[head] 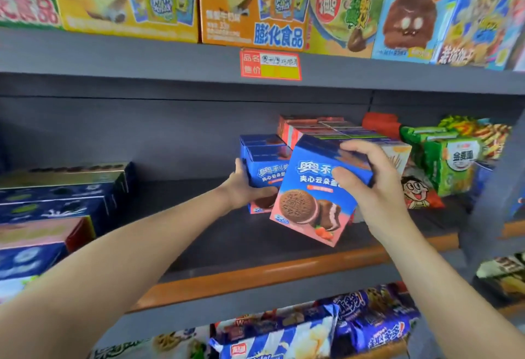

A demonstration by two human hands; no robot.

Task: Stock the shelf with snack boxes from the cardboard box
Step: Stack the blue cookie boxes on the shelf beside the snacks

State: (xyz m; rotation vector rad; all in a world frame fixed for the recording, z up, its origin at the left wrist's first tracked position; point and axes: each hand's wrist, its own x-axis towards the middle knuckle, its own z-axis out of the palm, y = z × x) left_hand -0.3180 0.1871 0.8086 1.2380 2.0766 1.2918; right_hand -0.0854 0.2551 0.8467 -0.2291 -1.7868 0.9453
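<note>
My right hand [366, 185] grips the top right corner of a blue and pink cookie box [312, 202], tilted and raised just above the dark middle shelf [227, 245]. My left hand [244, 188] holds the left side and lower front of a matching blue box [262, 171] that stands on the shelf behind it, thumb across its front. Another blue box sits just behind that one. Red and pink boxes [315, 128] are stacked further back. The cardboard box is not in view.
Dark blue boxes [56, 202] are stacked at the shelf's left. Green and colourful snack bags [451, 165] fill its right. Large orange and blue cartons [255, 3] line the shelf above, with a red price tag [270, 64]. Bagged snacks [341, 327] lie below.
</note>
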